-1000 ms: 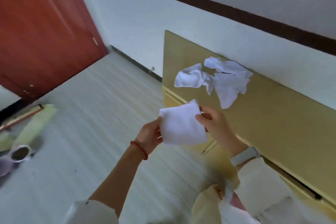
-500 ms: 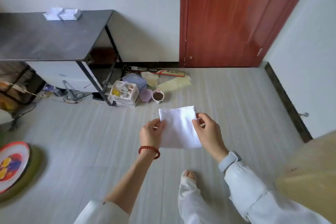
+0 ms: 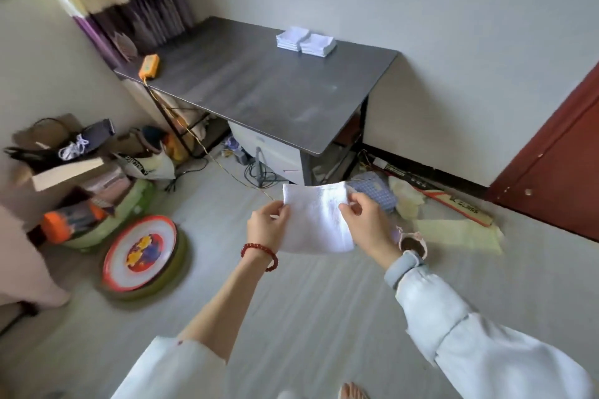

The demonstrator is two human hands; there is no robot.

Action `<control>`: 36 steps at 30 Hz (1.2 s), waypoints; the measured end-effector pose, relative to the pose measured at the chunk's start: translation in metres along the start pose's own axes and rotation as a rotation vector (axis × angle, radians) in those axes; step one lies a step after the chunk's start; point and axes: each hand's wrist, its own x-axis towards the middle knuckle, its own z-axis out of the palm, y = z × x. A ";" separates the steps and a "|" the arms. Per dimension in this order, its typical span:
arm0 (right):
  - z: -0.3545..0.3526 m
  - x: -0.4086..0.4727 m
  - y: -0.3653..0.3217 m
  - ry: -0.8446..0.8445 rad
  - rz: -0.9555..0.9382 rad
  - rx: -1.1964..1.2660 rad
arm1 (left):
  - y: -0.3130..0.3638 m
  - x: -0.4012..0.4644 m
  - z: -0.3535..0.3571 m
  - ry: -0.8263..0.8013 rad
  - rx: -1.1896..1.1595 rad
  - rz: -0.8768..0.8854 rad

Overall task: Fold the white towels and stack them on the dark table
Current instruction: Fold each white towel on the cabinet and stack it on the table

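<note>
Over floor (image 3: pixel 308 301), towel (image 3: pixel 319 220) spans both grips.

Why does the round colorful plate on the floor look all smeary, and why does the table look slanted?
In the head view, the plate near the left edge is smeared by motion blur; the dark table slants because the wide-angle lens bends things; the white towel is washed out by bright light, its texture mostly lost.

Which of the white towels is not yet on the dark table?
The folded towel pinched between the left hand and right hand, held in the air over the floor. The others lie in two stacks on the dark table.
</note>
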 end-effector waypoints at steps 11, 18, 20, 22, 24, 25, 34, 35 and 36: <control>0.180 0.242 -0.113 -0.163 -0.044 -0.050 | -0.033 0.286 -0.091 0.188 0.248 0.093; 0.238 0.368 -0.175 -0.026 0.084 -0.075 | -0.020 0.467 -0.105 0.085 0.289 0.101; 0.237 0.399 -0.177 0.029 0.122 -0.096 | -0.008 0.507 -0.092 0.012 0.277 0.135; 0.235 0.429 -0.175 0.085 0.171 -0.107 | 0.004 0.543 -0.076 -0.059 0.286 0.150; 0.232 0.460 -0.171 0.141 0.219 -0.103 | 0.016 0.577 -0.058 -0.139 0.301 0.167; 0.232 0.476 -0.168 0.164 0.239 -0.094 | 0.022 0.594 -0.049 -0.174 0.298 0.177; 0.210 0.675 -0.149 0.286 0.335 0.004 | 0.092 0.787 0.051 -0.379 0.245 0.242; 0.206 0.696 -0.146 0.301 0.346 0.005 | 0.100 0.807 0.062 -0.396 0.248 0.244; 0.202 0.718 -0.144 0.316 0.351 0.006 | 0.107 0.826 0.075 -0.411 0.250 0.252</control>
